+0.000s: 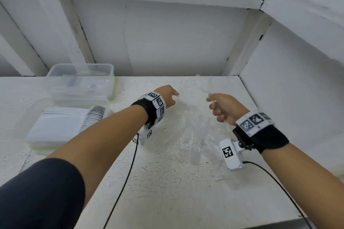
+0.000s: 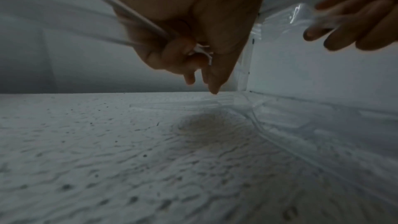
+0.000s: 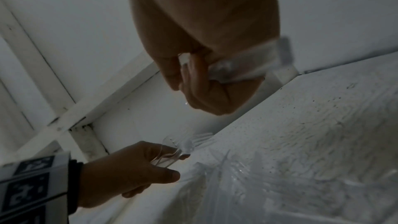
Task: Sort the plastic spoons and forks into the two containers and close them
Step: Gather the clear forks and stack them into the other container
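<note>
two clear containers (image 1: 80, 78) sit at ten o'clock on the white table (image 1: 167, 191): the far one is open with a few blurred clear pieces inside, and the nearer container (image 1: 65, 122) at nine o'clock holds a tight row of clear cutlery, too many and too blurred to count. a loose pile of clear cutlery (image 1: 197, 132) lies at the table's centre, between and below the two hands; its pieces cannot be counted either. the left hand (image 1: 165, 96) reaches forward toward twelve o'clock, raised off the table, fingers curled around a small bunch of clear cutlery (image 3: 183, 147); the right wrist view shows at least one fork's tines and one spoon bowl poking out past the fingers, and the left wrist view shows thin handles sticking out at ten o'clock behind the palm. the right hand (image 1: 223, 108) is at one o'clock, also raised, closed in a fist around another clear bunch (image 1: 204, 83) whose ends rise toward twelve o'clock; whether these are forks or spoons cannot be told. two marker-covered wristbands, one on each wrist, carry small white cameras with black cables trailing toward six o'clock.
</note>
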`<state>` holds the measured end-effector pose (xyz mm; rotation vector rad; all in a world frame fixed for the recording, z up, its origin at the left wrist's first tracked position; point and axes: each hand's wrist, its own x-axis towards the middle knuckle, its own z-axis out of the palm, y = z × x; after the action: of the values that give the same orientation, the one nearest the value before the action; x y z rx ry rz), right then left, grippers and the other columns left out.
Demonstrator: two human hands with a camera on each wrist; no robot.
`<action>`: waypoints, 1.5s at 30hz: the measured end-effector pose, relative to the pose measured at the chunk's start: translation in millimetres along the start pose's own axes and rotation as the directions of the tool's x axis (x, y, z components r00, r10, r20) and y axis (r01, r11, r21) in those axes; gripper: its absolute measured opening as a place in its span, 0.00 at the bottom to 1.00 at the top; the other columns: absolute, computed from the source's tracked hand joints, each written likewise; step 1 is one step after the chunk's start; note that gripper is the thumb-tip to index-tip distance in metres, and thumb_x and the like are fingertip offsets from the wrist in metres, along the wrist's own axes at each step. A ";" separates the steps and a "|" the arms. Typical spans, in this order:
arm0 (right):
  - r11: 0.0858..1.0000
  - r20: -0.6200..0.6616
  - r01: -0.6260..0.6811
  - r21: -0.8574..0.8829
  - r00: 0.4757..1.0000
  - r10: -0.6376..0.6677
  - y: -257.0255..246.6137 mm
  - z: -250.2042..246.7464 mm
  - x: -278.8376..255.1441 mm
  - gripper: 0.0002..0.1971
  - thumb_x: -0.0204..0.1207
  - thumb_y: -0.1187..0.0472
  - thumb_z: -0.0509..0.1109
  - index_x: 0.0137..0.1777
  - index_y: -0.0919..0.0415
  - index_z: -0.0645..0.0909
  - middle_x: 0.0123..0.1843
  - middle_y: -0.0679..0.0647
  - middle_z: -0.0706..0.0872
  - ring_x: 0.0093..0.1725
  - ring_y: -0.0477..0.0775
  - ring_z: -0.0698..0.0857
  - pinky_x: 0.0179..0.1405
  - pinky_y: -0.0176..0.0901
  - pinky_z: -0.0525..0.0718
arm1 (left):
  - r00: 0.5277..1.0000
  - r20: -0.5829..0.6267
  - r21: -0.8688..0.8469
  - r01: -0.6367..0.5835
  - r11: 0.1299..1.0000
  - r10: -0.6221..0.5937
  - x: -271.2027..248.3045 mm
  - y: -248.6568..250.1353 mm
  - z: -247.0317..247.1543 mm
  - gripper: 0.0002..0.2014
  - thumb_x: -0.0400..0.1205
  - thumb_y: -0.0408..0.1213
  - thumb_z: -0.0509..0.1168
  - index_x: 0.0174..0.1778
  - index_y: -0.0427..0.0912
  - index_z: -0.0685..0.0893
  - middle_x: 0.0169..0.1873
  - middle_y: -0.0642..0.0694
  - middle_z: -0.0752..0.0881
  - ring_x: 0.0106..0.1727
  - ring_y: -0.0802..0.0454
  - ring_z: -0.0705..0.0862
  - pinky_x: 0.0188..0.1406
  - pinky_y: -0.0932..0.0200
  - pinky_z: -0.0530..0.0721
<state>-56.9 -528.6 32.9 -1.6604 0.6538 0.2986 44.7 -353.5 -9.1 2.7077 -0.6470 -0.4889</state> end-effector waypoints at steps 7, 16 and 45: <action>0.966 -0.063 0.024 -0.257 0.997 -0.041 5.6 2.2 10.3 0.08 0.82 0.57 0.59 0.48 0.61 0.76 0.27 0.53 0.66 0.24 0.47 0.65 0.21 0.35 0.63 | 0.995 0.091 0.166 0.015 0.986 -0.030 -1.5 1.6 6.6 0.07 0.83 0.34 0.55 0.45 0.39 0.77 0.46 0.43 0.80 0.47 0.46 0.77 0.45 0.59 0.72; 0.967 0.001 0.001 -0.254 1.000 -0.001 -11.3 32.3 31.9 0.11 0.82 0.68 0.53 0.54 0.62 0.77 0.30 0.53 0.70 0.26 0.48 0.67 0.23 0.36 0.65 | 0.986 0.144 0.079 0.069 0.994 -0.080 -39.0 -27.4 20.3 0.11 0.82 0.46 0.62 0.47 0.41 0.76 0.54 0.43 0.81 0.54 0.46 0.79 0.48 0.59 0.71; 0.463 0.083 0.216 -0.860 0.953 -0.290 -1.5 105.4 56.3 0.22 0.82 0.49 0.56 0.28 0.61 0.69 0.29 0.56 0.75 0.26 0.53 0.72 0.27 0.39 0.68 | 0.934 0.100 -0.711 0.309 0.632 -0.343 -172.5 -72.6 13.5 0.07 0.85 0.36 0.58 0.42 0.40 0.72 0.30 0.46 0.77 0.26 0.54 0.69 0.20 0.65 0.67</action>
<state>6.5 -440.8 -17.6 -2.7446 0.2673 0.3777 -78.2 -211.9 -4.7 2.0409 0.0889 -0.6078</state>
